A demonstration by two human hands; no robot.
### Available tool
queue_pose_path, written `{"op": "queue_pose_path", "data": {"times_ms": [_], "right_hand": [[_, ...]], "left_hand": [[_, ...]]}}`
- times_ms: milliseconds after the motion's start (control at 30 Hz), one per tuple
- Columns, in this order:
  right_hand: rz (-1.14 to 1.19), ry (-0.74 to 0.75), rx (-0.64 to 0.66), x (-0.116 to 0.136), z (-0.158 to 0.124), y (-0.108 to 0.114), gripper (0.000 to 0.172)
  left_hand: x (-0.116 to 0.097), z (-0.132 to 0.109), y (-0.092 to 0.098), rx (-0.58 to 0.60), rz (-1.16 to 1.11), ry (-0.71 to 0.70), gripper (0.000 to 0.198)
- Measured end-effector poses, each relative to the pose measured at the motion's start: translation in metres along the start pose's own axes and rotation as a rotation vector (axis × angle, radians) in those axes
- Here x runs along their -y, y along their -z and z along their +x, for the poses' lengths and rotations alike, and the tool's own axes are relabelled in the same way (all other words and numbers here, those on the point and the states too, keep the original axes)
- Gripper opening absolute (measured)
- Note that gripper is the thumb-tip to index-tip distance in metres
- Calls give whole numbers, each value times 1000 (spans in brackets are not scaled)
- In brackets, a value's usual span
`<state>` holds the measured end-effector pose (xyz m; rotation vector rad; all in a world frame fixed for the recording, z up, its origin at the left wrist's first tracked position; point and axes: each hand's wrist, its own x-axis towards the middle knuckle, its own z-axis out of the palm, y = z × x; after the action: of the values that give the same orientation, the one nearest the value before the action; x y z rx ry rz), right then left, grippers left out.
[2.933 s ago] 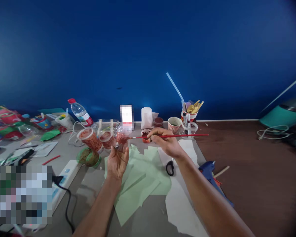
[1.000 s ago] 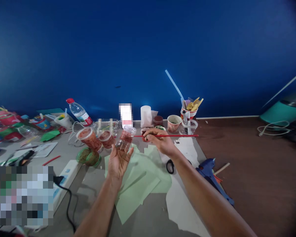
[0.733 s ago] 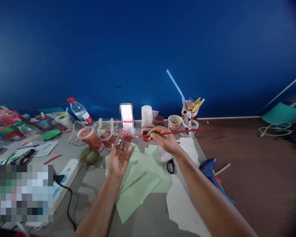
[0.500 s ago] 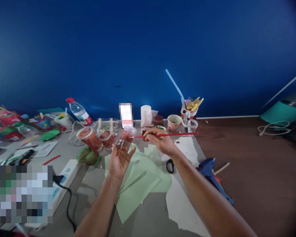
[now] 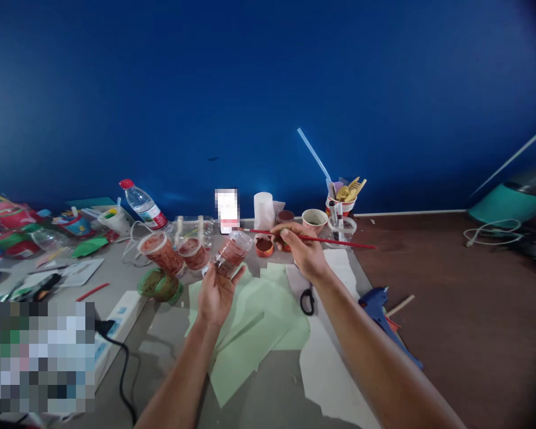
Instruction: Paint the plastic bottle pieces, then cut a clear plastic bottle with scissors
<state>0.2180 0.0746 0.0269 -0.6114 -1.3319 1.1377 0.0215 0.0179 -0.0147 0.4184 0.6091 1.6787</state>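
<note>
brush [image 5: 321,240] tip: raised from cup [image 5: 232,253] side to rim | paint pot [image 5: 264,245]: now uncovered

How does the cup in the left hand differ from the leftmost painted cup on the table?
The held cup is lifted in the left hand, partly clear, with the paintbrush tip near its rim; the leftmost cup sits untouched on the table, covered in red-brown paint. Both are tilted plastic cups.

Painted cups [image 5: 163,252] and scissors [image 5: 307,300] crowd the far bench; green paper [image 5: 259,322] nearer lies flat, passable
</note>
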Motion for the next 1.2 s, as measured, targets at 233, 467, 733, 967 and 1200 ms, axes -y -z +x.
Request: {"op": "queue_pose_path", "data": {"times_ms": [233,467,733,967,1200], "right_hand": [[-171,28,-4,0,-2,-5,37],[-228,40,24,-2,-2,-6,32],[-282,-39,31,0,-1,-5,36],[-214,-106,51,-4,0,-6,35],[-152,-67,86,-9,-1,-4,39]], "left_hand": [[3,-8,-4,66,120,-53,6],[9,-13,-3,205,186,-70,15],[10,-17,9,247,409,-20,29],[7,-20,-1,380,788,-158,20],[11,-24,-3,362,695,-150,33]]}}
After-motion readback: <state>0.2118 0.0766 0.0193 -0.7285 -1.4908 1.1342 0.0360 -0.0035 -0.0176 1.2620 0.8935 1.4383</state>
